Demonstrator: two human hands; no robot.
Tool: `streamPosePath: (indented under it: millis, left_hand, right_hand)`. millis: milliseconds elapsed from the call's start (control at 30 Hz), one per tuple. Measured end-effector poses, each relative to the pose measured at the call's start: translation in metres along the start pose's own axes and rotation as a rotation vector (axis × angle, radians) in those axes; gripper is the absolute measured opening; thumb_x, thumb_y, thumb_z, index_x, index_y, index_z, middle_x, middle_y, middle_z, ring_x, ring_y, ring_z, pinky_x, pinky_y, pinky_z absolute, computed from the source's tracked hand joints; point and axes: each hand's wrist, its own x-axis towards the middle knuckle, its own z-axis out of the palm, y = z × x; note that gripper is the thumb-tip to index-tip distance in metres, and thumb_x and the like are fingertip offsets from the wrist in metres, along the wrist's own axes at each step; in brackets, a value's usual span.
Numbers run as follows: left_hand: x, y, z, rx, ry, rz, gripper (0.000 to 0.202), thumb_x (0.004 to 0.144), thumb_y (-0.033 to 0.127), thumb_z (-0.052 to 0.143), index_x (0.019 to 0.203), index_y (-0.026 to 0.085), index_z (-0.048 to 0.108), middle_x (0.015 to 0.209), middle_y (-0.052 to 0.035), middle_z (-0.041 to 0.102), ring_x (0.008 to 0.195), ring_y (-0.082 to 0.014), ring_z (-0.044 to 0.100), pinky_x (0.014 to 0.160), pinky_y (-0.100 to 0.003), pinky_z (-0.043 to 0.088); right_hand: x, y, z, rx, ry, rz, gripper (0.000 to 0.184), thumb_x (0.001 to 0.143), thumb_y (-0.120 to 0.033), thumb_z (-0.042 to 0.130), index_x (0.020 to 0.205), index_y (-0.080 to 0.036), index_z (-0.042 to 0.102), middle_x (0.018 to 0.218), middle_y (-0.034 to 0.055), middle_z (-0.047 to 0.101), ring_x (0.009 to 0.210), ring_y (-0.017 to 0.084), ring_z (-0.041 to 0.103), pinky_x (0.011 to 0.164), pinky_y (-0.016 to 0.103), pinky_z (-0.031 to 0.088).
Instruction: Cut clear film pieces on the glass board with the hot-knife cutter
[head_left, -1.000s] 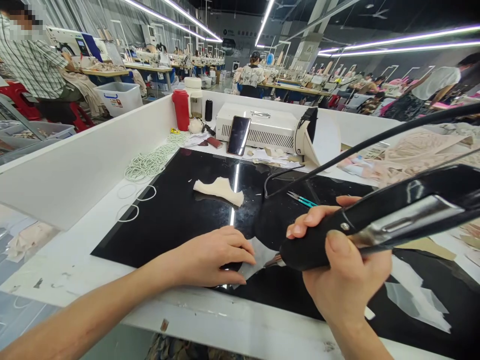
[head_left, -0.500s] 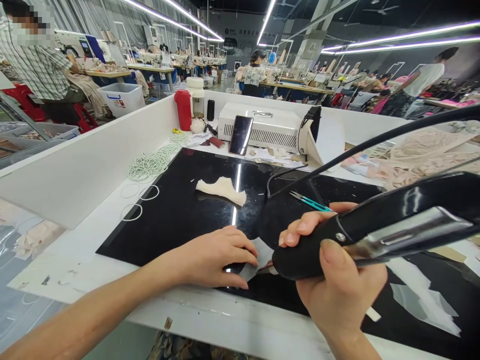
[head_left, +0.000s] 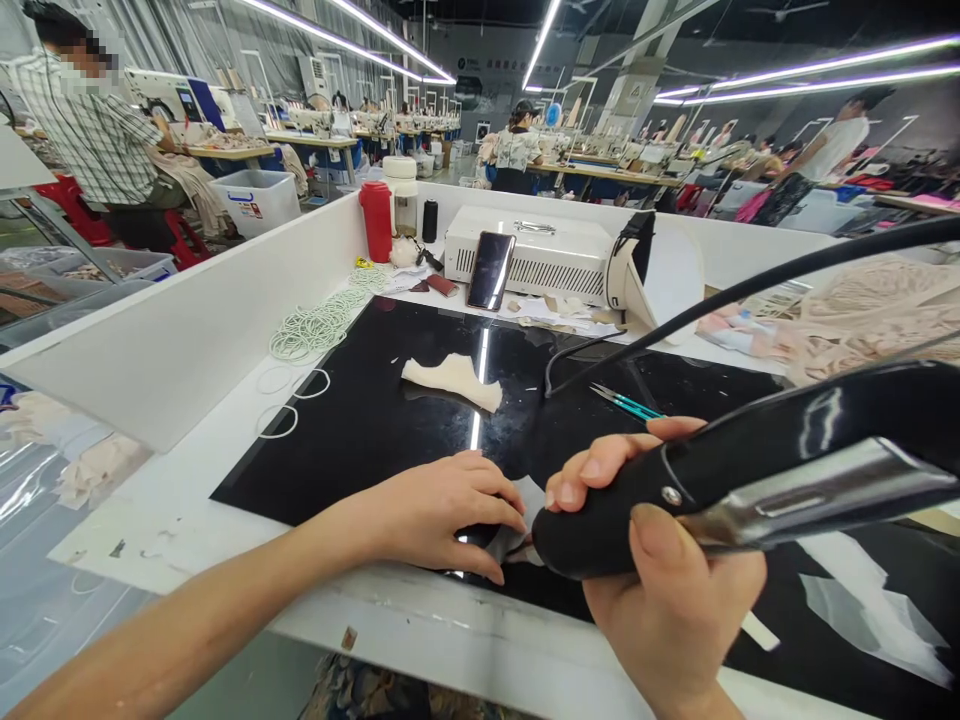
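My right hand (head_left: 667,600) is wrapped round a black hand-held tool (head_left: 750,475) with a metal strip and a thick black cable; its tip points down-left at a small grey fabric piece (head_left: 529,500) on the glossy black work mat (head_left: 375,420). My left hand (head_left: 442,510) lies flat on the mat, fingers stretched out and pressing on that fabric piece, just left of the tool's tip. A cream fabric piece (head_left: 454,378) lies farther back on the mat. Teal tweezers (head_left: 626,402) rest behind my right hand.
White dividers wall the bench. White elastic rings (head_left: 311,325) lie at the left; a red bottle (head_left: 377,220), a phone (head_left: 490,270) and a white machine (head_left: 547,255) stand at the back. Pale scraps (head_left: 877,610) sit right. Other workers sit at distant tables.
My right hand has brought the tool's tip leftward and closer to my left hand's fingers. The left hand has stayed on the fabric piece.
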Motion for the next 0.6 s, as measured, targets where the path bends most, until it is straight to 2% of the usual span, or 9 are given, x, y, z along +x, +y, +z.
streamPosePath:
  millis: [167, 300, 433, 500, 600]
  left_hand:
    - [-0.001, 0.001, -0.002, -0.015, -0.003, -0.015, 0.019, 0.093, 0.028, 0.080, 0.108, 0.018, 0.074, 0.120, -0.0092, 0.074, 0.111, -0.0252, 0.063, 0.105, -0.040, 0.048]
    - [-0.002, 0.001, 0.001, -0.021, 0.032, -0.007, 0.022, 0.094, 0.031, 0.079, 0.112, 0.019, 0.075, 0.119, -0.0101, 0.075, 0.113, -0.0257, 0.064, 0.112, -0.044, 0.045]
    - [-0.003, 0.001, 0.008, -0.001, 0.053, 0.002, 0.032, 0.094, 0.037, 0.080, 0.121, 0.021, 0.073, 0.135, -0.0123, 0.070, 0.127, -0.0287, 0.062, 0.120, -0.049, 0.038]
    - [-0.003, 0.000, 0.012, 0.037, 0.036, 0.002, 0.037, 0.095, 0.038, 0.080, 0.127, 0.022, 0.071, 0.139, -0.0122, 0.068, 0.130, -0.0302, 0.061, 0.122, -0.050, 0.035]
    - [-0.004, -0.001, 0.015, 0.081, 0.012, 0.011, 0.038, 0.096, 0.040, 0.078, 0.129, 0.023, 0.070, 0.138, -0.0121, 0.068, 0.129, -0.0307, 0.061, 0.120, -0.047, 0.038]
  right_hand:
    - [0.008, -0.004, -0.002, -0.025, 0.016, -0.006, 0.037, 0.086, -0.035, 0.083, 0.118, -0.029, 0.063, 0.084, -0.0024, 0.066, 0.067, 0.017, 0.064, 0.062, 0.034, 0.059]
    - [0.022, -0.013, -0.010, -0.079, 0.156, -0.098, 0.040, 0.078, -0.035, 0.087, 0.111, -0.026, 0.066, 0.078, -0.0035, 0.066, 0.060, 0.016, 0.063, 0.057, 0.031, 0.057]
    - [0.032, -0.016, -0.023, -0.136, 0.259, -0.130, 0.038, 0.074, -0.030, 0.085, 0.106, -0.025, 0.066, 0.074, -0.0042, 0.068, 0.057, 0.016, 0.062, 0.055, 0.032, 0.057]
    - [0.033, -0.016, -0.027, -0.143, 0.272, -0.139, 0.039, 0.072, -0.030, 0.085, 0.106, -0.025, 0.066, 0.073, -0.0044, 0.068, 0.056, 0.016, 0.062, 0.055, 0.031, 0.057]
    - [0.031, -0.013, -0.028, -0.149, 0.260, -0.150, 0.040, 0.072, -0.030, 0.086, 0.106, -0.025, 0.066, 0.074, -0.0041, 0.069, 0.056, 0.017, 0.062, 0.054, 0.031, 0.056]
